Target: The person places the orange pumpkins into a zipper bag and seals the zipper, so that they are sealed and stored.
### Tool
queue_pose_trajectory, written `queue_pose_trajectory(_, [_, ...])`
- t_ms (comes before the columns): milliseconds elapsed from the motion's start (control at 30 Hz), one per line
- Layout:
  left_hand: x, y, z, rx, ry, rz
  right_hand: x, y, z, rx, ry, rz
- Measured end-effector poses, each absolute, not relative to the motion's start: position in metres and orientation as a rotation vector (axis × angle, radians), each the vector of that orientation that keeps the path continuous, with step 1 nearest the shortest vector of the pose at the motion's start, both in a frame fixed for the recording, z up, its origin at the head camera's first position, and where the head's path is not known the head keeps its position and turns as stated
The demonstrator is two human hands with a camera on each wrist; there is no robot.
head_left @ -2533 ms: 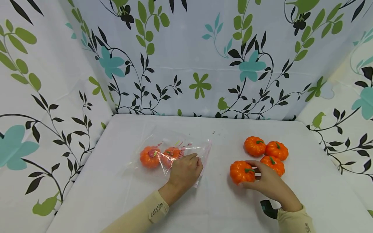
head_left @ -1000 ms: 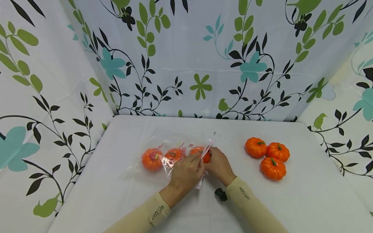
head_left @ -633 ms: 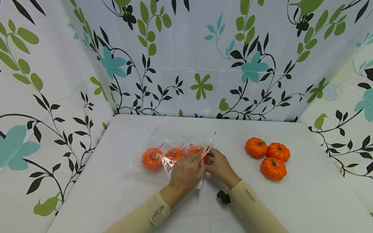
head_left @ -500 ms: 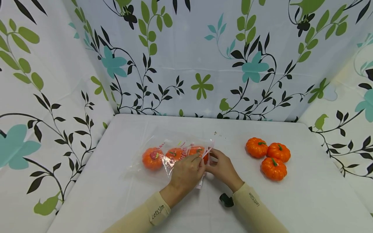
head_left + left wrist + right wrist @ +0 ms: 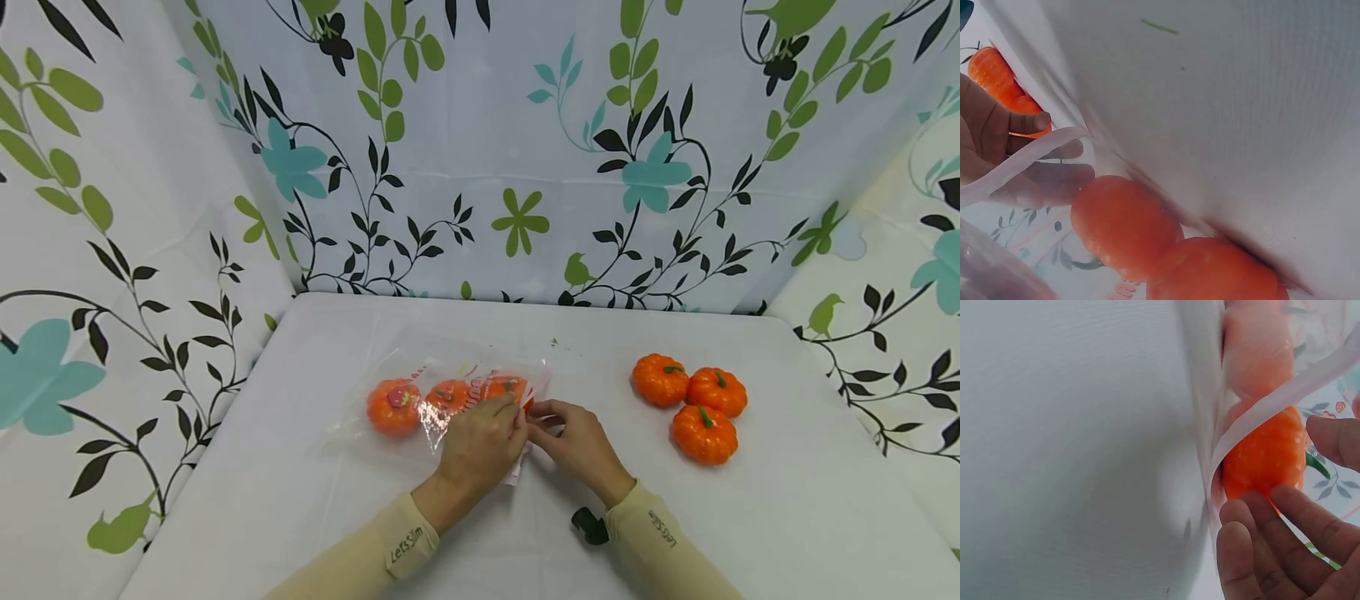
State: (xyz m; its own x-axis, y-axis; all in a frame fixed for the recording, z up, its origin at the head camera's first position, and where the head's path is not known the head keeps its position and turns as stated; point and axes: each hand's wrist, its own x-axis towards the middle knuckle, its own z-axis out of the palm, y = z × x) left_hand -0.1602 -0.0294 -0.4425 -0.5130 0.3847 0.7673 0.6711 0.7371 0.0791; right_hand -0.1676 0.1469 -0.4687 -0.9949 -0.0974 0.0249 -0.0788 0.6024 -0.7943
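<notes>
A clear zip bag [image 5: 474, 393] with pink print lies on the table. My left hand [image 5: 480, 446] pinches its near edge by the mouth. Inside lie three small orange toy pumpkins: one at the far left [image 5: 393, 407], a middle one [image 5: 447, 396], and one just within the mouth [image 5: 504, 387]. My right hand [image 5: 581, 446] is at the mouth, its fingers loosely extended. In the right wrist view, its fingertips [image 5: 1285, 497] meet the nearest pumpkin [image 5: 1266, 453], under the bag's pale rim [image 5: 1279, 403]. The left wrist view shows the right hand [image 5: 991, 131] behind that rim.
Three more orange pumpkins sit grouped on the right of the white table [image 5: 787, 517]: a back-left one [image 5: 659, 380], a back-right one [image 5: 716, 392] and a front one [image 5: 704, 435]. Patterned curtains [image 5: 465, 167] enclose the back and sides.
My right hand gripped a pumpkin beside the right-hand group, carried it left into the bag's mouth and released it. It has since drawn back slightly. The left hand kept its place.
</notes>
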Motion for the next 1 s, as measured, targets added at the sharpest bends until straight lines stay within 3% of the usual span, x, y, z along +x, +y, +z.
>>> queue_pose_trajectory(1000, [-0.164,-0.03,-0.443,-0.833,-2.138,-0.543,-0.209,0.121,-0.472,-0.253,2.452,-1.697])
